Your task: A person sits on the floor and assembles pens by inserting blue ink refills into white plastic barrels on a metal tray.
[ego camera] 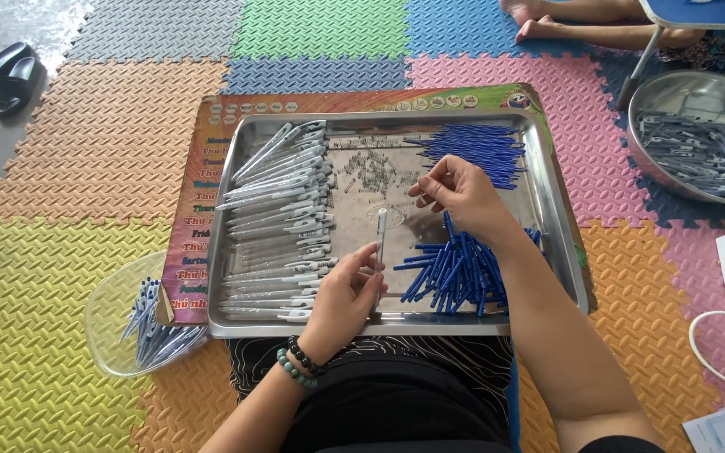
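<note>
The metal tray [560,252] is wide, shiny and shallow. Along its left edge lie white plastic pen barrels [283,226]; blue refills [455,268] are heaped near the right front corner, and tiny springs [375,172] near the back edge. The left hand [341,298] holds one pen barrel [381,239] upright above the tray's middle, gripped low. It seems light, stiff and smooth. The right hand [459,193] pinches something small; I cannot tell what.
</note>
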